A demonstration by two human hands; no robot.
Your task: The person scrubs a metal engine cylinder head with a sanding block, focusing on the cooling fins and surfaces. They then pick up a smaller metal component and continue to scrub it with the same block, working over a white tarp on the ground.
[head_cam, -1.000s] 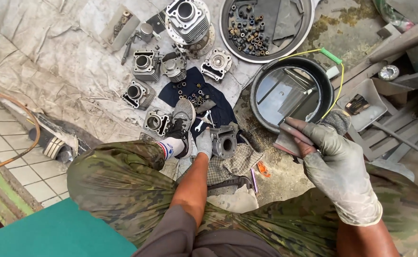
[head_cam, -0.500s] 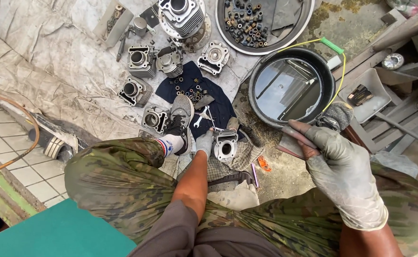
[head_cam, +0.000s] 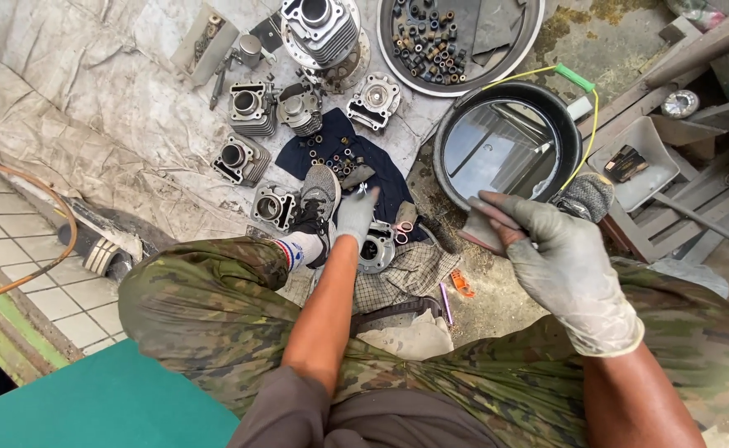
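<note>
Grey tarpaulin [head_cam: 90, 108] covers the ground beneath you, strewn with finned engine cylinders [head_cam: 244, 106], next to a round tray of small parts [head_cam: 455, 41] and a black basin [head_cam: 505, 145] of liquid. Your gloved left hand [head_cam: 354, 214] reaches down with fingers closed on a small metal piece above the dark blue cloth [head_cam: 356, 162]. Your gloved right hand [head_cam: 559, 265] grips a flat brownish piece [head_cam: 482, 231] just beside the basin's near rim, over your camouflage trousers [head_cam: 207, 307]
</note>
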